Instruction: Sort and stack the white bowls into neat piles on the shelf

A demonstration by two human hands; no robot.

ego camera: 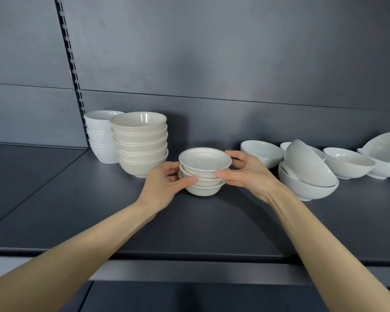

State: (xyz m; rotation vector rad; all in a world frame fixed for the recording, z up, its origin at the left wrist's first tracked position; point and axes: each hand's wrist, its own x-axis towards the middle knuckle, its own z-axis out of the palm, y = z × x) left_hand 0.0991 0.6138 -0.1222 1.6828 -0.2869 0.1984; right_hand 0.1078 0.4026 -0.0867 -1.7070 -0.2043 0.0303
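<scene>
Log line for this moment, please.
left hand, right hand: hold small bowl stack | on shelf | loose bowls: right

Dark shelf (189, 228): white cup stack (99, 136), cream bowl stack (142, 143), small rimmed-bowl pile (205, 159), loose white bowls (347, 164) rightward.

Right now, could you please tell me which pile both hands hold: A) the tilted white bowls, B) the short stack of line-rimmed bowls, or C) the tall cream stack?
B: the left hand and right hand grip the short stack of small cream line-rimmed ceramic bowls from either side.
</scene>
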